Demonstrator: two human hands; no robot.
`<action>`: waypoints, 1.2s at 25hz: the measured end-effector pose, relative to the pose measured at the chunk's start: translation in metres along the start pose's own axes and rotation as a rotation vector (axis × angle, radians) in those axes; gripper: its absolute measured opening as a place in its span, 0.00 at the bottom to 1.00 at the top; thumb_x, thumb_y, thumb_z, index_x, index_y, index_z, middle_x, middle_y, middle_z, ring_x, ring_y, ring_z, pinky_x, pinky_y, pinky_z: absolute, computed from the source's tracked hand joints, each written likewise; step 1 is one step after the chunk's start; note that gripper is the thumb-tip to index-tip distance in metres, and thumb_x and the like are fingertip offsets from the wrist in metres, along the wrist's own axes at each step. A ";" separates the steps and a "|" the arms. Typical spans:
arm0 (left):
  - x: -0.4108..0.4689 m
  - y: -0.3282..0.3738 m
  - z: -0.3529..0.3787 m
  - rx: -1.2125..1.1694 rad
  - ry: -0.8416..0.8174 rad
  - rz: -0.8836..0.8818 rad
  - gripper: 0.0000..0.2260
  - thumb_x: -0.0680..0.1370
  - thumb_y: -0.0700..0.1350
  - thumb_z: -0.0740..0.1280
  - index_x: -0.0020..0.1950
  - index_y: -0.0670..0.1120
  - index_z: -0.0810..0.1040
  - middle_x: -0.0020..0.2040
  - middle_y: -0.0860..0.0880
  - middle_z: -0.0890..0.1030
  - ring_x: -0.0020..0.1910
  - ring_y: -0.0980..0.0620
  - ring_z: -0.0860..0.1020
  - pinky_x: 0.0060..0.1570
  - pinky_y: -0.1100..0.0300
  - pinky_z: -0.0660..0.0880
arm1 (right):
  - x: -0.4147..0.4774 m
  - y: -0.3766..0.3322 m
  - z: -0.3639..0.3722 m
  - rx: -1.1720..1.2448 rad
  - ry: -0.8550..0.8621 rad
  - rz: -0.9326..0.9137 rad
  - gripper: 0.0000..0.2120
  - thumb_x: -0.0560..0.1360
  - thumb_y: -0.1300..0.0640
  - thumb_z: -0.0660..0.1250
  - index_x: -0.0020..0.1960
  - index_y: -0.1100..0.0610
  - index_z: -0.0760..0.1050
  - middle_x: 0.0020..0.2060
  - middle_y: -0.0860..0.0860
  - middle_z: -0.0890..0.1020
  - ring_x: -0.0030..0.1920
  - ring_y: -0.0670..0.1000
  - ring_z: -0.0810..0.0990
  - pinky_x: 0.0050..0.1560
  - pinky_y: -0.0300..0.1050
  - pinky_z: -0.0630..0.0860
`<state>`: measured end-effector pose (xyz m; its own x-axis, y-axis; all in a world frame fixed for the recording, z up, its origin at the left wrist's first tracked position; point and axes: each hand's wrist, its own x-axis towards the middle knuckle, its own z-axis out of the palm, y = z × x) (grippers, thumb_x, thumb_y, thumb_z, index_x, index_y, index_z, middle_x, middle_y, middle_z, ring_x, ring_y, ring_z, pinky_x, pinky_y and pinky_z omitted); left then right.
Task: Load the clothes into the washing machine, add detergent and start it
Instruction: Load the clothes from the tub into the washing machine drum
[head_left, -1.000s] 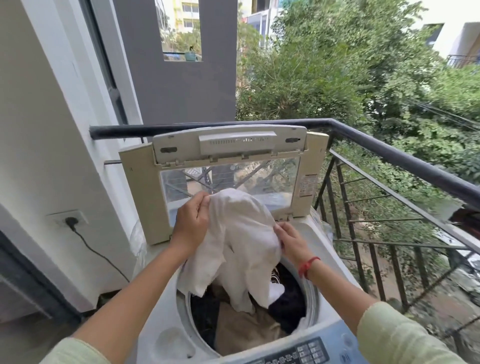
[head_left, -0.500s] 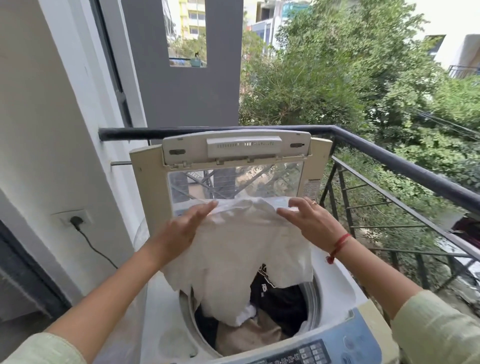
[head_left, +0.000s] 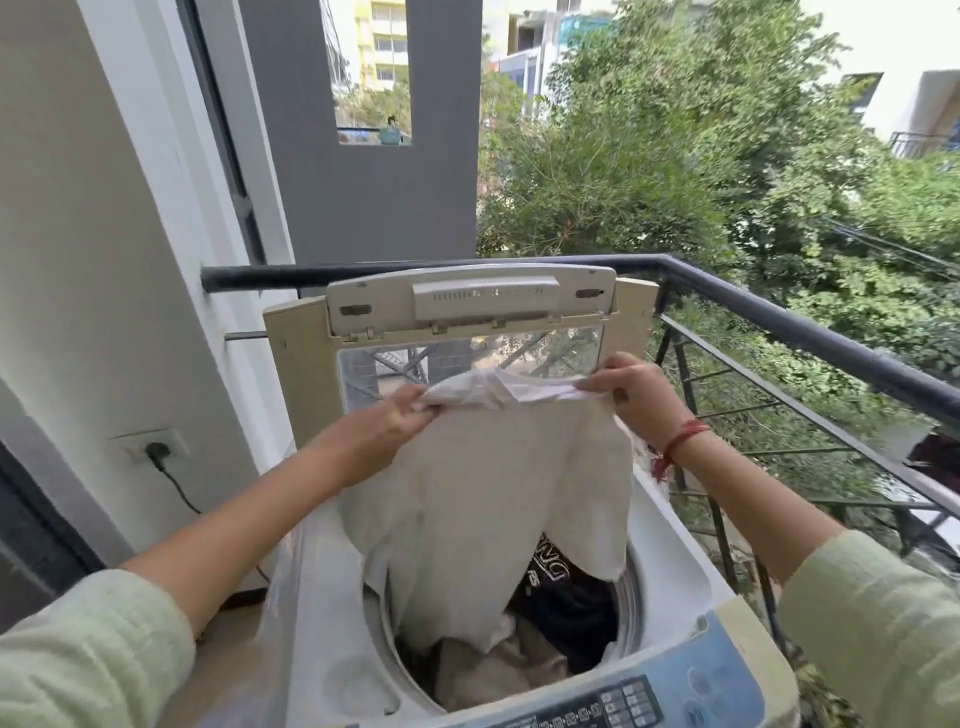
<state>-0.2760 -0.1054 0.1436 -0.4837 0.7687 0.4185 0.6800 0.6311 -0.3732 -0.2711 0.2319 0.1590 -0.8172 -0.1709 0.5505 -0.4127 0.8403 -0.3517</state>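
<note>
Washing machine (head_left: 670, 561) in balcony corner: railing (head_left: 779, 317) behind and right of it, wall socket (head_left: 150, 447) left. Lid (head_left: 467, 306) upright at its back, control panel (head_left: 649, 696) at front. Garment (head_left: 483, 493) held between left hand (head_left: 384, 426) and right hand (head_left: 639, 395) above the drum (head_left: 627, 613) (lower end inside, on other clothes (head_left: 571, 608))

off-white garment (head_left: 483, 493): plain, unpatterned | black garment (head_left: 566, 597) at its 5 o'clock: white lettering | tan cloth (head_left: 493, 670) at 6 o'clock: plain | washing machine (head_left: 670, 545): white body, yellowed-cream lid (head_left: 296, 364), pale-blue control panel (head_left: 717, 675) with black buttons | wrist thread (head_left: 683, 441): red | sleeves (head_left: 88, 649): pale green | railing (head_left: 779, 317): black | trees (head_left: 675, 182) at 1 o'clock: green | pillar (head_left: 441, 182): grey
</note>
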 end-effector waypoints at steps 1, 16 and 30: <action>0.007 -0.008 -0.007 0.197 0.016 0.039 0.26 0.70 0.28 0.53 0.68 0.34 0.68 0.62 0.38 0.75 0.58 0.42 0.68 0.51 0.62 0.74 | 0.008 -0.011 -0.017 -0.047 0.181 -0.110 0.19 0.70 0.77 0.61 0.50 0.60 0.83 0.48 0.58 0.80 0.44 0.50 0.78 0.53 0.42 0.77; 0.017 -0.015 -0.074 -0.945 -0.934 -0.178 0.30 0.72 0.33 0.61 0.64 0.63 0.73 0.62 0.68 0.71 0.64 0.65 0.69 0.63 0.67 0.66 | 0.010 -0.046 -0.115 0.040 -0.879 0.127 0.20 0.71 0.69 0.67 0.46 0.43 0.81 0.45 0.42 0.84 0.47 0.43 0.81 0.50 0.32 0.75; -0.031 0.146 0.199 -0.239 -1.035 -0.298 0.33 0.79 0.47 0.61 0.77 0.47 0.43 0.76 0.42 0.37 0.75 0.39 0.39 0.70 0.35 0.44 | -0.132 0.038 0.203 -0.586 -1.097 -0.077 0.36 0.78 0.56 0.59 0.76 0.47 0.38 0.75 0.52 0.34 0.74 0.63 0.36 0.70 0.69 0.47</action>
<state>-0.2712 -0.0163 -0.0881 -0.7977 0.3749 -0.4724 0.4944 0.8551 -0.1560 -0.2605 0.1821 -0.0812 -0.8196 -0.3320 -0.4669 -0.4633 0.8635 0.1993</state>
